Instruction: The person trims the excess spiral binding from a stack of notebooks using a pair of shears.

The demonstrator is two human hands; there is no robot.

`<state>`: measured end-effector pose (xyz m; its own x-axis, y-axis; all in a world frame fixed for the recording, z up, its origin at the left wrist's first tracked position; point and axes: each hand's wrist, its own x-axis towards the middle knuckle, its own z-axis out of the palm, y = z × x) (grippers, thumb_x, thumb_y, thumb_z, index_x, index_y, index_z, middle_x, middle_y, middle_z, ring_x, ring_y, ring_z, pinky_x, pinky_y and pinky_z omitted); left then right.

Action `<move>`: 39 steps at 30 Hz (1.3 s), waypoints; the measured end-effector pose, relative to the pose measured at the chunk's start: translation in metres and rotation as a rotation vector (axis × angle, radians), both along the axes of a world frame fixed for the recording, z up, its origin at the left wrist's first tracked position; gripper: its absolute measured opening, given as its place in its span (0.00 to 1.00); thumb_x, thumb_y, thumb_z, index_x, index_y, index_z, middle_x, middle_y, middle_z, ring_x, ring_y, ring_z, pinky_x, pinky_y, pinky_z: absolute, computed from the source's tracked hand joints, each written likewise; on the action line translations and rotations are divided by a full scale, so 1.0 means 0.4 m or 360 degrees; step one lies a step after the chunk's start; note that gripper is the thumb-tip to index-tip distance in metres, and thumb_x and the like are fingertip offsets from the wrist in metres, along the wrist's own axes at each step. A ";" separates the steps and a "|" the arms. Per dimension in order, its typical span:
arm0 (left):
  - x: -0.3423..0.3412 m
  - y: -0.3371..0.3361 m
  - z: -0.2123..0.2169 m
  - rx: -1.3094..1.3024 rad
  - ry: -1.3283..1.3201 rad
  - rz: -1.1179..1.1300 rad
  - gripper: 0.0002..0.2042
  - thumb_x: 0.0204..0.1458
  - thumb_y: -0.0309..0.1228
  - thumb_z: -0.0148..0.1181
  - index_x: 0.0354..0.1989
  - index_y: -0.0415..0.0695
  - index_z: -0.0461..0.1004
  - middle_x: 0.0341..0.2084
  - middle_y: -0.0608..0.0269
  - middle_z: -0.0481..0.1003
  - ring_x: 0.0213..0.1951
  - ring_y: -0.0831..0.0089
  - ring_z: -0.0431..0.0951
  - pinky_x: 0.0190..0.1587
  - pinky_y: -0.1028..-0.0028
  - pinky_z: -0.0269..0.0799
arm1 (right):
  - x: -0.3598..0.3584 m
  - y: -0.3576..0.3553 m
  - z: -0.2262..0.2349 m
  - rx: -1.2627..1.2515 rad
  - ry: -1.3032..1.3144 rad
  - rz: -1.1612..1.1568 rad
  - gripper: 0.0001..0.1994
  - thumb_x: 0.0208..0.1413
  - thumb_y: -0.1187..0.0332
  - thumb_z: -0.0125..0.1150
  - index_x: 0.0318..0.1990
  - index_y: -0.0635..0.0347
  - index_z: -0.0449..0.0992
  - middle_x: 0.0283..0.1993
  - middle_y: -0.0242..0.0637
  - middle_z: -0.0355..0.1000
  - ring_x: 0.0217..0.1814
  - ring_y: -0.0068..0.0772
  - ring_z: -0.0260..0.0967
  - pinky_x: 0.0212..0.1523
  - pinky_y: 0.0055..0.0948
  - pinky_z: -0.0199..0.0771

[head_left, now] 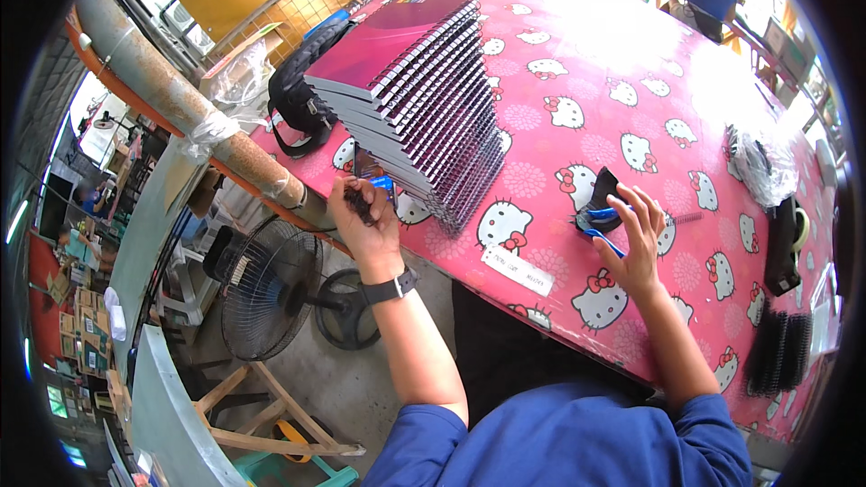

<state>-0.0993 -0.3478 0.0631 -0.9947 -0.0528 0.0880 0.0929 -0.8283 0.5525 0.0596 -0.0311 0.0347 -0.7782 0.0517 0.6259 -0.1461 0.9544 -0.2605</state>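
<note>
Seen from the head camera, the left hand (365, 216) is pinched together on a short black spiral binding coil (358, 201) beside the leaning stack of magenta-covered spiral notebooks (419, 81), while the right hand (634, 239), fingers spread apart, rests on blue-handled pliers (599, 221) on the pink cat-patterned tablecloth (586, 63).

Bright daylight, glare washing far tabletop (631, 27); fisheye bending, dark corners.
</note>
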 end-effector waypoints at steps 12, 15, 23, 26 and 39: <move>0.246 0.118 -0.034 -0.2255 0.1217 0.0892 0.07 0.42 0.30 0.58 0.29 0.44 0.71 0.28 0.60 0.72 0.30 0.66 0.72 0.32 0.68 0.66 | -0.057 -0.414 -0.037 -0.4040 -0.1112 0.1064 0.15 0.59 0.57 0.49 0.44 0.57 0.72 0.44 0.34 0.70 0.47 0.29 0.67 0.50 0.30 0.68; 0.262 0.157 -0.046 -0.2333 0.1424 0.0706 0.13 0.40 0.33 0.60 0.36 0.45 0.75 0.36 0.59 0.73 0.41 0.59 0.71 0.45 0.63 0.64 | -0.052 -0.394 -0.052 -0.4251 -0.0800 0.0878 0.13 0.58 0.57 0.50 0.39 0.57 0.72 0.39 0.34 0.72 0.41 0.29 0.68 0.46 0.29 0.70; 0.047 -0.050 -0.170 -0.2578 0.0623 0.1396 0.32 0.46 0.42 0.63 0.55 0.35 0.59 0.49 0.46 0.62 0.49 0.55 0.65 0.52 0.60 0.62 | 0.050 -0.165 0.002 -0.3883 -0.0506 0.0659 0.12 0.54 0.60 0.54 0.37 0.59 0.74 0.33 0.38 0.72 0.29 0.29 0.70 0.20 0.20 0.68; -0.006 -0.135 -0.200 -0.2839 0.0648 0.1070 0.37 0.44 0.47 0.65 0.57 0.36 0.57 0.48 0.46 0.61 0.51 0.54 0.63 0.54 0.60 0.60 | 0.126 -0.070 -0.005 -0.3712 -0.0307 0.0594 0.12 0.56 0.60 0.51 0.38 0.59 0.73 0.34 0.39 0.72 0.29 0.29 0.71 0.19 0.19 0.69; -0.058 -0.061 -0.185 -0.3034 0.0532 0.1102 0.55 0.33 0.59 0.67 0.64 0.37 0.46 0.47 0.45 0.68 0.49 0.47 0.67 0.50 0.54 0.62 | 0.419 0.132 -0.027 -0.3541 0.0446 0.0446 0.13 0.58 0.60 0.49 0.41 0.59 0.72 0.35 0.40 0.72 0.31 0.31 0.72 0.20 0.22 0.72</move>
